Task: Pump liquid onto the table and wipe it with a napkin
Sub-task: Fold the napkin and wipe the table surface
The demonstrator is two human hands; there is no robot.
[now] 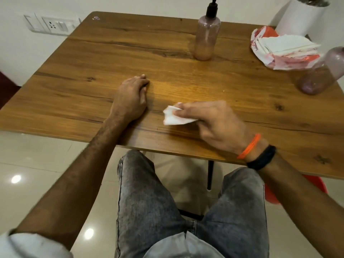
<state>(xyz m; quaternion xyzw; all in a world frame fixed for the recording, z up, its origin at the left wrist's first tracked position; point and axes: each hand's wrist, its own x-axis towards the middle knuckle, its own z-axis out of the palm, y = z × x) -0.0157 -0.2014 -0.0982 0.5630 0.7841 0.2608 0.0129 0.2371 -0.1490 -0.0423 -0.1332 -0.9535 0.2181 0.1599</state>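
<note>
A wooden table (130, 45) fills the view. My right hand (212, 123) pinches a crumpled white napkin (174, 116) against the tabletop near the front edge. My left hand (132, 95) rests on the table to the left of the napkin, fingers loosely curled, holding nothing. A translucent pink pump bottle (207, 34) with a black pump stands upright at the back centre. A faint wet sheen (186, 86) lies on the wood between the bottle and the napkin.
A stack of white napkins on an orange and white wrapper (279, 49) lies at the back right. A second pink bottle (320, 73) stands at the right edge. A white cylinder (301, 15) stands behind the table. My knees are under the front edge.
</note>
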